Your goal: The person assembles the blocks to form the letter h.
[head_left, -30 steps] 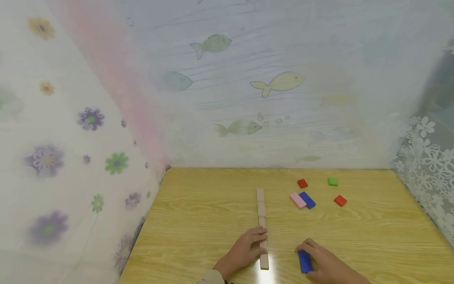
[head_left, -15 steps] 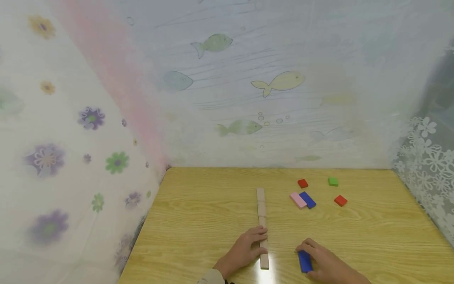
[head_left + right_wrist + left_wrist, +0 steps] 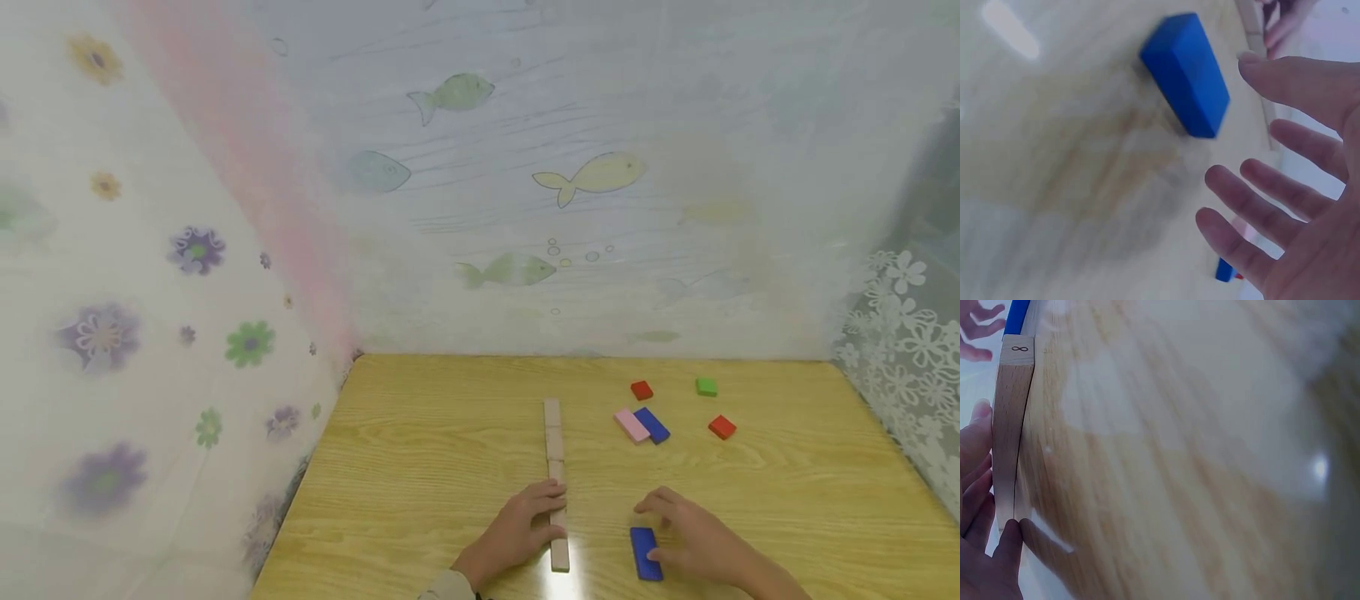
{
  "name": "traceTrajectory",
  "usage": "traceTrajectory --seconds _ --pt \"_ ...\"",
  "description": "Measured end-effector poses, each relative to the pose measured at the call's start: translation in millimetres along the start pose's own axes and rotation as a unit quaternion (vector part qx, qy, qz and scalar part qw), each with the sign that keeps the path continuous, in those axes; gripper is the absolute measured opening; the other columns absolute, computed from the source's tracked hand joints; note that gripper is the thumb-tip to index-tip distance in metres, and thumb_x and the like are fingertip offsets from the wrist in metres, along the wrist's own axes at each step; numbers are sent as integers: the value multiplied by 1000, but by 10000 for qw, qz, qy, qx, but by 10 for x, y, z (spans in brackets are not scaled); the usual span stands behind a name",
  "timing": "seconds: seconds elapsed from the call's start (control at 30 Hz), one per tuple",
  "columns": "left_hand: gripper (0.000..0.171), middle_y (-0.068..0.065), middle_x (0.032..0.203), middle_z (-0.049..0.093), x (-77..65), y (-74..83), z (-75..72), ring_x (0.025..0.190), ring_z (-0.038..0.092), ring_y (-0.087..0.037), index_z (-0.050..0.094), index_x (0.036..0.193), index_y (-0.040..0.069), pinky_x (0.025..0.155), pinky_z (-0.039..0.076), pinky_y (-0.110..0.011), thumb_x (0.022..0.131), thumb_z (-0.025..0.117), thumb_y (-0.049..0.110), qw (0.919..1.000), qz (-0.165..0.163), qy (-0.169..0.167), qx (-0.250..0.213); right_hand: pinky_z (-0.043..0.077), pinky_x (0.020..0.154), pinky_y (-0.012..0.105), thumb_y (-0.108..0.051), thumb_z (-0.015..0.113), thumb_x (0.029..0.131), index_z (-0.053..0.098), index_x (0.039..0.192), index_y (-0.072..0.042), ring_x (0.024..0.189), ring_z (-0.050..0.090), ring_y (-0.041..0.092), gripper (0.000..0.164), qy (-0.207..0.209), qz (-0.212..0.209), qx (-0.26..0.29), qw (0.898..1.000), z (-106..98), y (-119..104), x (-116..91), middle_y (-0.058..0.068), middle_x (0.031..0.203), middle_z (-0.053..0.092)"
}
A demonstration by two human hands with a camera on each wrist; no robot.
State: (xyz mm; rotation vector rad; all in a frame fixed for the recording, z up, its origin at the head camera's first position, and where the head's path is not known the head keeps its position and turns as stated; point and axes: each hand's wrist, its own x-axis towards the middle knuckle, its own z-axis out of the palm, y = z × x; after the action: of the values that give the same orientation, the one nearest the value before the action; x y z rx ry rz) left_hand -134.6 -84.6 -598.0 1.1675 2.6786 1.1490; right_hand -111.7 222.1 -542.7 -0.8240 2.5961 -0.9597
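A straight row of light wooden blocks [image 3: 553,442] lies on the table, running away from me. My left hand [image 3: 513,525] rests on its near part, fingers and thumb lying across the wood. In the left wrist view, the end face of a wooden block [image 3: 1007,425] bears a mark like an 8. To the right of the row lies a blue block [image 3: 645,554], flat and apart from it. My right hand [image 3: 697,537] is spread beside this block. The right wrist view shows nothing between the thumb [image 3: 1297,81] and fingers, with the blue block [image 3: 1191,75] lying on the table.
Farther back on the right lie a pink block [image 3: 632,425] touching another blue block [image 3: 652,425], two red blocks [image 3: 642,390] and a green block [image 3: 707,387]. Printed curtains [image 3: 480,208] border the wooden table [image 3: 420,467] behind and at the sides.
My right hand has let go of the blue block and drawn slightly right and away, its fingers spreading. The left hand stays on the wooden row.
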Motion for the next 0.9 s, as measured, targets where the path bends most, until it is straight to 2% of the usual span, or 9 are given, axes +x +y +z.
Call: traceTrajectory --seconds 0.2,0.43,0.57,0.73,0.9 --pt "43 -7 137 52 -2 7 -4 131 43 -23 61 123 2 106 37 -35 89 66 26 10000 -3 23 -22 53 66 30 -27 76 80 60 117 -10 86 58 19 44 261 -1 -170 9995 -149 29 55 4 115 54" --pt "45 -4 139 49 -13 -13 4 133 40 -19 60 125 4 107 35 -35 89 64 30 9997 -196 -98 -101 54 65 31 -16 77 78 60 116 -8 85 60 22 42 530 -92 -503 9973 -300 81 131 5 115 55" --pt "44 -4 139 49 -5 -12 3 132 40 -19 60 125 4 107 35 -35 89 65 29 9999 -141 -53 -41 53 64 32 -13 78 77 60 115 -8 84 60 23 42 840 -257 -588 9944 -415 94 167 6 112 56" --pt "43 -5 138 50 11 -10 4 132 41 -21 60 124 3 107 35 -35 89 66 27 10000 -96 4 -15 52 61 31 -7 80 73 59 113 -9 82 58 17 45 1405 -569 -814 9851 -545 118 199 6 108 58" --pt "43 -5 138 50 -10 9 0 132 41 -21 60 125 3 107 36 -36 89 65 27 9999 -153 -22 -42 52 61 32 -5 79 74 61 113 -8 82 57 16 43 1483 -469 -764 9849 -634 128 235 10 110 58"
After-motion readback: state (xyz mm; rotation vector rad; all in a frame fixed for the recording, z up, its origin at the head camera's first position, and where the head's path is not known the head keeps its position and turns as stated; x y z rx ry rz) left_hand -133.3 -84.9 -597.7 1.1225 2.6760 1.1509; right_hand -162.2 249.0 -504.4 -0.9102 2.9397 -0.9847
